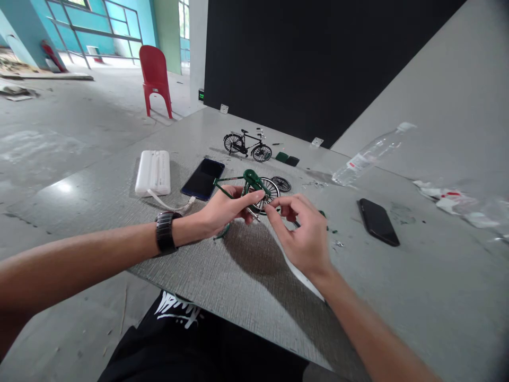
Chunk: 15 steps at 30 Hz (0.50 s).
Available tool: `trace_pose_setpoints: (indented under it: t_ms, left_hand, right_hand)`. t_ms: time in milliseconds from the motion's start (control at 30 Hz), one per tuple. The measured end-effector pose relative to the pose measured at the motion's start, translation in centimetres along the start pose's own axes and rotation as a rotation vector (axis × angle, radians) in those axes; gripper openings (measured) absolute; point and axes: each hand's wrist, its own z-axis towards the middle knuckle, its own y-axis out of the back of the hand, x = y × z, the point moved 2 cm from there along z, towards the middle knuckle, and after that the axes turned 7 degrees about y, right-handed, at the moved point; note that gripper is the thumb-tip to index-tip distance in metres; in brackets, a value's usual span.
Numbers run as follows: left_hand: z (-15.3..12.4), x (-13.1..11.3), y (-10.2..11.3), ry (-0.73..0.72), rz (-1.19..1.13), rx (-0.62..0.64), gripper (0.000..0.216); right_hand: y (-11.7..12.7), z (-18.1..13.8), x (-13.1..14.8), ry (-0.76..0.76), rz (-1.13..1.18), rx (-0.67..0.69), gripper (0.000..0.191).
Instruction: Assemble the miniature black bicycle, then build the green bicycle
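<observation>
My left hand (234,204) is closed around a green model bicycle frame (251,178), its thumb lying near the hub of the fitted spoked wheel (272,191). On the wheel's near right side, my right hand (300,223) pinches with thumb and forefinger close to the hub. Whatever small part sits between those fingertips is too small to make out. Just behind the held wheel, a loose black spoked wheel (281,184) lies on the table. A complete black model bicycle (247,144) stands farther back.
Left of my hands are a white power bank (152,172) with a cable and a dark phone (203,178). Another black phone (377,222) lies right, near a leaning plastic bottle (371,151). Small scattered parts (339,244) lie beside my right hand. A black panel (318,63) rises behind.
</observation>
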Motion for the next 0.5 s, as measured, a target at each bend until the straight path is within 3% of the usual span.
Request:
trace_pose_setpoints:
  t_ms: [500]
  left_hand:
    - [0.21,0.78,0.32,-0.056,0.104,0.013,0.033]
  right_hand:
    - [-0.47,-0.38,0.37,-0.27,0.122,0.004,0.017]
